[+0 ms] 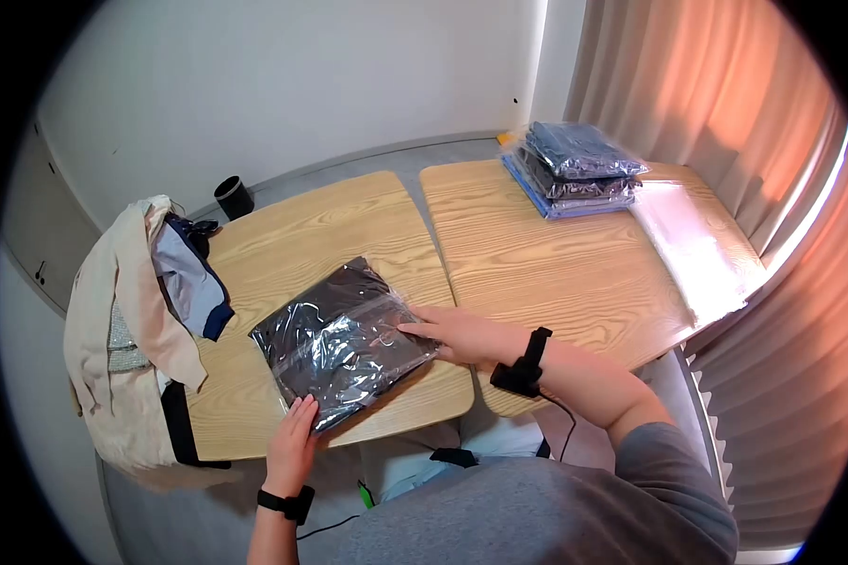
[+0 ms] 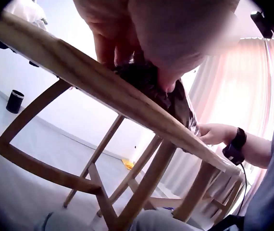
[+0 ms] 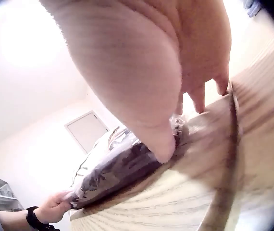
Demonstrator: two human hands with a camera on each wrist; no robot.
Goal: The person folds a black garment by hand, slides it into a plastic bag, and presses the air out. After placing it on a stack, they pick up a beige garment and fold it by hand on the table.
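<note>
A dark folded garment in a clear plastic bag [image 1: 344, 334] lies at a slant on the left table. My left hand [image 1: 293, 443] holds its near left corner; in the left wrist view the thumb and fingers lie on two sides of the dark bundle [image 2: 178, 108]. At the right end is my right hand [image 1: 466, 334]. In the right wrist view its thumb touches the bag's side [image 3: 127, 166], while the straight fingers [image 3: 198, 98] reach down to the tabletop past the corner.
Cream and grey clothes [image 1: 127, 320] drape over the left table's edge. On the right table [image 1: 499, 226] stands a stack of bagged garments [image 1: 579, 169], beside shiny clear plastic bags [image 1: 693, 250]. A narrow gap parts the tables. A black bin [image 1: 234, 199] stands behind.
</note>
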